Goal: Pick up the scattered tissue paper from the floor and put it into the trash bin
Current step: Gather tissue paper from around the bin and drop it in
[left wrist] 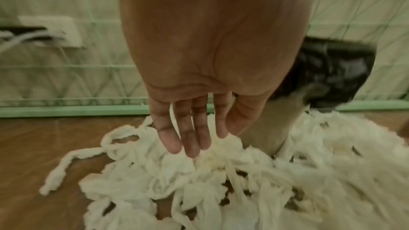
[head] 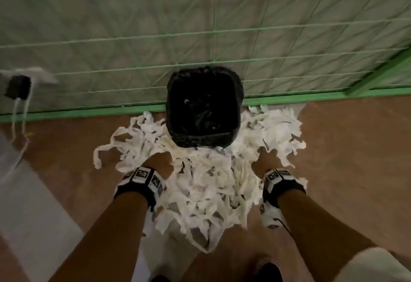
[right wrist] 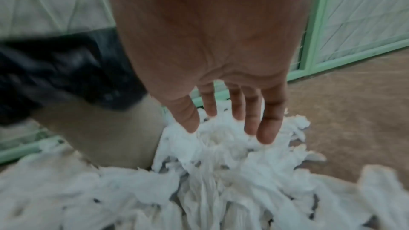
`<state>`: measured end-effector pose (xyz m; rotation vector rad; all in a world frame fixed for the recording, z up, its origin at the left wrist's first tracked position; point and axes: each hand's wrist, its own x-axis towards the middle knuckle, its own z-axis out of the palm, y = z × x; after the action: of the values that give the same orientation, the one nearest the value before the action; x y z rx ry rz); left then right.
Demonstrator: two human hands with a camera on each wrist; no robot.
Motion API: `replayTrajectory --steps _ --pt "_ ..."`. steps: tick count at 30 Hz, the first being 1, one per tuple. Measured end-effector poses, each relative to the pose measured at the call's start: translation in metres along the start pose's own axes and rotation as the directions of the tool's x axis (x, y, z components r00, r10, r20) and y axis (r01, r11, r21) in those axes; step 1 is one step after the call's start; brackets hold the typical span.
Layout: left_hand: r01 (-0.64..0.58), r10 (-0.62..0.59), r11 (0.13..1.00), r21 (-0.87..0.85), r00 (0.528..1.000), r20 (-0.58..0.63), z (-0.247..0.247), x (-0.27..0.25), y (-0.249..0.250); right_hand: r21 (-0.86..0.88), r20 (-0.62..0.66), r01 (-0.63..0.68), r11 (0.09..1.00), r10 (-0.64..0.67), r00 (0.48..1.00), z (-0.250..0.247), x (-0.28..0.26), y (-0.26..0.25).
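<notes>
The left hand (head: 159, 162) is reaching down with its fingers (left wrist: 175, 137) straight and slightly spread, released and holding nothing, the tips touching the heap of tissue paper (head: 206, 183) that is lying on the floor (head: 344, 148). The right hand (head: 265, 161) is doing the same on the other side, its fingers (right wrist: 268, 125) straight and parted, released as well, with the tips meeting the paper below them.

The tissue paper is lying under and between both hands, spreading outward past the left hand in long twisted strips and past the right hand in a looser crumpled mass. Just beyond the fingertips, between the two hands, the trash bin (head: 203, 108) is standing upright on the floor with a black bag lining it and its mouth facing up. Paper is lying against its base on both sides. Behind the bin a green wire fence (head: 213, 36) is standing. Further off beyond the left hand, a black plug (head: 17, 87) with white cables is sitting at a wall socket.
</notes>
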<state>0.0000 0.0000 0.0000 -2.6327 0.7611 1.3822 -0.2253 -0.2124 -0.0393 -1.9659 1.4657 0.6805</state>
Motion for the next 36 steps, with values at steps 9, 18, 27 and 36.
replayTrajectory --steps 9,18,27,36 --pt "-0.139 0.082 0.981 -0.135 0.929 -0.361 0.091 0.127 -0.005 -0.132 -0.281 0.137 0.982 -0.17 0.945 0.078 0.096 0.007" --pt "-0.183 -0.238 0.742 -0.645 0.828 -0.508 0.096 0.086 -0.028 0.285 -0.565 0.262 0.922 -0.059 0.823 0.052 0.069 0.013" --pt "-0.473 -0.523 0.304 -0.827 0.643 -0.56 0.059 0.075 -0.035 0.637 -0.64 0.465 0.615 0.086 0.763 -0.015 0.042 0.005" --pt "-0.507 -0.483 0.46 -0.729 0.546 -0.685 0.021 0.063 -0.032 0.422 -0.723 0.638 0.644 -0.184 0.665 -0.11 -0.017 -0.04"
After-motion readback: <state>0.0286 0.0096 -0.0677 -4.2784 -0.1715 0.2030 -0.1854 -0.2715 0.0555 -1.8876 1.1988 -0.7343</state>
